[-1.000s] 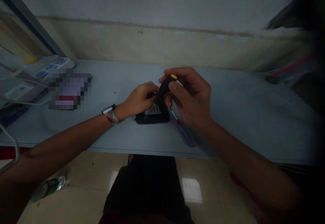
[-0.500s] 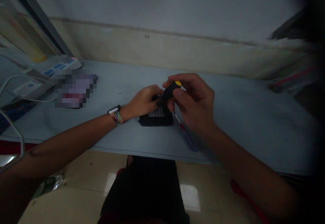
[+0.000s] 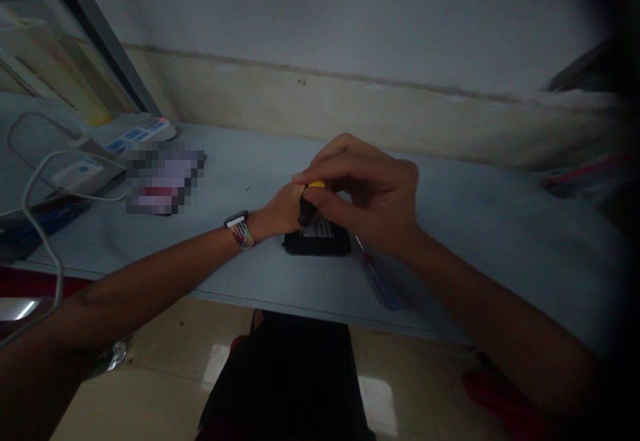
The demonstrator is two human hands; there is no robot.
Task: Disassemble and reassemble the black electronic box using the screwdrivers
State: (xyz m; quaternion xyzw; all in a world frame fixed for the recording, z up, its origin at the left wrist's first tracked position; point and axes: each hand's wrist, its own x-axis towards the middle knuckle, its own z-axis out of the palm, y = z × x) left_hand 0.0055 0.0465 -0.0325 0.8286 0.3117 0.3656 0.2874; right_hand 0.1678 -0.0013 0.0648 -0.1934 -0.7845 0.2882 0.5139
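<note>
My right hand (image 3: 375, 191) is closed, thumb and fingers pinching the yellow-ended handle of a black screwdriver (image 3: 306, 210). That handle stands over a flat black device (image 3: 317, 248) bearing a pale printed label; the screwdriver's tip is hidden. On the device's left side lies my left hand (image 3: 280, 210), its fingers hidden behind my right hand and the screwdriver, so whether it grips the device does not show. A second screwdriver (image 3: 381, 286), with a see-through bluish handle and a thin metal shaft, rests on the table just right of the device.
The pale blue table (image 3: 240, 274) meets a wall at its back. At the left lie a blurred-out phone-like object (image 3: 165, 181), a white power strip (image 3: 145, 136) and a looping white cable (image 3: 37, 191). Some reddish, indistinct things (image 3: 580, 178) sit at the far right.
My right hand has shifted left over my left hand, and the black screwdriver has swung from a slant to nearly upright. The view has moved slightly.
</note>
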